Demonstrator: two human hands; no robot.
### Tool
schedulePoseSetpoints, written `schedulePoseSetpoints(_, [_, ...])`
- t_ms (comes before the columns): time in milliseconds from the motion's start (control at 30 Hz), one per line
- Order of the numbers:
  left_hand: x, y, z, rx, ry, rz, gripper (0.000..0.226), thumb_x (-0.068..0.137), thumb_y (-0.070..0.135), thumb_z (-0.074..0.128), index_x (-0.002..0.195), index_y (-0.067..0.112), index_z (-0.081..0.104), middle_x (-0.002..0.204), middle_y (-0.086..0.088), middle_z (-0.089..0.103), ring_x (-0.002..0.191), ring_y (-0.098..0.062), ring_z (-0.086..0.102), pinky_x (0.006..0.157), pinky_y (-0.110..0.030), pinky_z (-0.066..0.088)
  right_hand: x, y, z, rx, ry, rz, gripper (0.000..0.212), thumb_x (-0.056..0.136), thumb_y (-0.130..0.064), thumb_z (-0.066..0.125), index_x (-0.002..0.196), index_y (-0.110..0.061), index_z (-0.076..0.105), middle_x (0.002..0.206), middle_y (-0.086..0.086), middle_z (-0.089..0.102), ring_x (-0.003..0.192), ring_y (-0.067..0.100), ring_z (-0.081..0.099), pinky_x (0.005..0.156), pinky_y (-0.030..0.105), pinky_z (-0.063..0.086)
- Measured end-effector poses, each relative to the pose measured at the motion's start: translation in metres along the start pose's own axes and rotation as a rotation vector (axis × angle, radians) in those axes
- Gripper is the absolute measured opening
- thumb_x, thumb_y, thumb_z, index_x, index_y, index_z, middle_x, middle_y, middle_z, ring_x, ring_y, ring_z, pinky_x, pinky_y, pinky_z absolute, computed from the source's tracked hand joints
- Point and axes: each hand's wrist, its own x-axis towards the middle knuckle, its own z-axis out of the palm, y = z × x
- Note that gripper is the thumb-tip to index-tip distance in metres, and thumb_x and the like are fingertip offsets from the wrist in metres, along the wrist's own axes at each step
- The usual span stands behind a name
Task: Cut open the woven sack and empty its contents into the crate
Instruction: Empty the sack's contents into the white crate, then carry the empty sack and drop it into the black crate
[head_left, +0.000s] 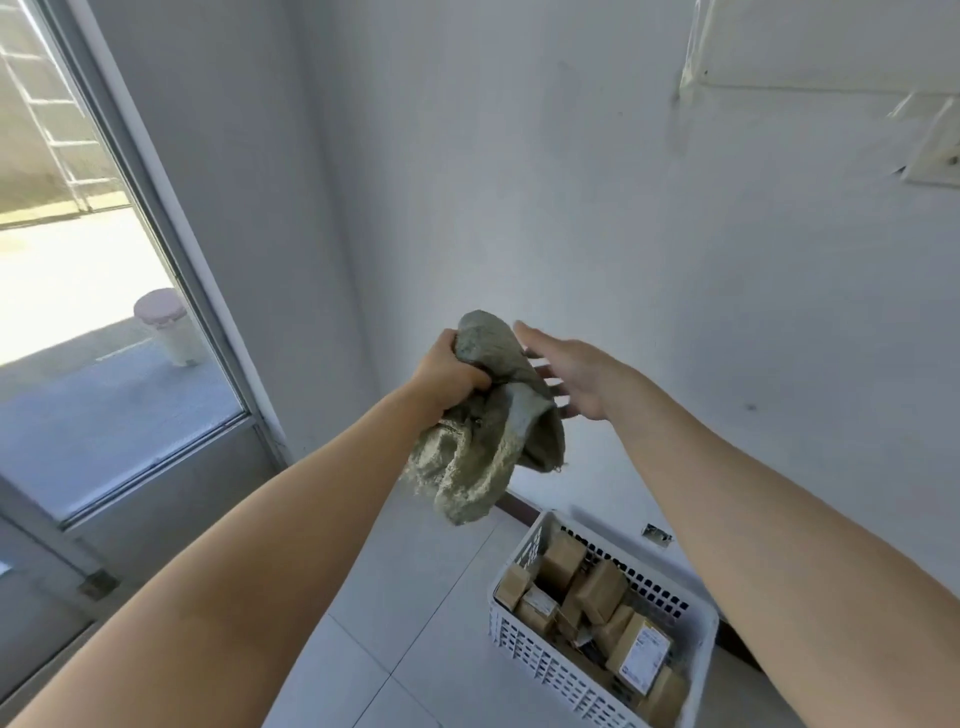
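Since the woven sack (488, 421) hangs limp and crumpled, I judge it empty or nearly so: light, soft, no stiffness of its own, with a coarse weave unlikely to slip through a fist.

Position: the sack is in the air near mid-view, at about 11 o'clock from the crate (540, 665) and well above it.

Grip: the left hand (447, 374) is fisted round the bunched upper part of the sack. The right hand (571, 374) sits at 3 o'clock of the sack with fingers straight and spread, holding nothing. Its fingertips pass behind the cloth, and I cannot tell whether they touch it.

Handling note: a bunched fistful is secure enough. For a final shake-out I would take the closed end, so that the frayed mouth hangs down. Loose fibres may shed.

Surroundings: the white lattice crate stands on the tiled floor (415, 597) at 5 o'clock of the view, close to the white wall (519, 182). It holds brown cardboard boxes (597, 592), some labelled. A glass door (104, 312) is at 9 o'clock. A small dark scrap (657, 534) lies at 12 o'clock of the crate, by the wall.

Obstructions: I see none between sack and crate. The right forearm crosses above the crate's 3 o'clock side.
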Motion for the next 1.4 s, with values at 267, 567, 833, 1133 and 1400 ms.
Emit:
schedulePoseSetpoints(267, [0.006,-0.007,-0.014,-0.109,-0.144,0.037,0.104,0.061,0.028,0.086,0.142,0.042,0.022,0.136,-0.001,0.042,0.116,-0.022,0.052,0.095,-0.041,0.051,0.063,-0.004,0.018,0.282,-0.032,0.095,0.027,0.081,-0.032,0.06,0.095,-0.01,0.068,0.107,0.015,0.07,0.09,0.03,0.068,0.079,0.04,0.057])
schedulePoseSetpoints(567, [0.013,-0.02,-0.045,-0.398,0.016,-0.186,0.077,0.071,0.026,0.081,0.136,0.03,0.04,0.122,-0.009,0.058,0.103,-0.026,0.065,0.081,-0.037,0.056,0.103,-0.028,0.045,0.438,-0.598,0.102,0.033,0.091,-0.022,0.053,0.108,0.002,0.067,0.105,0.024,0.067,0.091,0.031,0.066,0.092,0.038,0.053])
schedulePoseSetpoints(833, [-0.031,-0.057,-0.084,-0.301,0.628,-0.295,0.077,0.065,0.013,0.082,0.131,0.021,0.044,0.113,-0.005,0.062,0.098,-0.021,0.062,0.085,-0.033,0.052,0.107,-0.055,0.12,-0.263,-0.574,-0.007,0.052,0.085,-0.057,0.058,0.125,-0.023,0.055,0.126,0.002,0.05,0.108,0.025,0.049,0.072,0.034,0.051])
schedulePoseSetpoints(1133, [-0.14,-0.081,-0.148,-0.169,0.829,-0.391,0.099,0.063,0.029,0.086,0.139,0.029,0.022,0.119,-0.01,0.055,0.101,-0.026,0.06,0.088,-0.043,0.053,0.013,-0.061,0.255,-0.552,-0.924,-0.111,0.059,0.082,-0.055,0.064,0.119,-0.009,0.058,0.106,0.014,0.067,0.094,0.029,0.067,0.084,0.04,0.056])
schedulePoseSetpoints(1400, [-0.262,-0.093,-0.22,-0.28,0.972,-0.325,0.096,0.067,0.034,0.083,0.143,0.027,0.025,0.124,-0.003,0.052,0.102,-0.019,0.06,0.085,-0.031,0.052,-0.063,-0.051,0.381,-0.281,-0.863,-0.128,0.04,0.079,-0.03,0.067,0.112,-0.007,0.065,0.101,0.015,0.072,0.085,0.03,0.071,0.066,0.04,0.059])
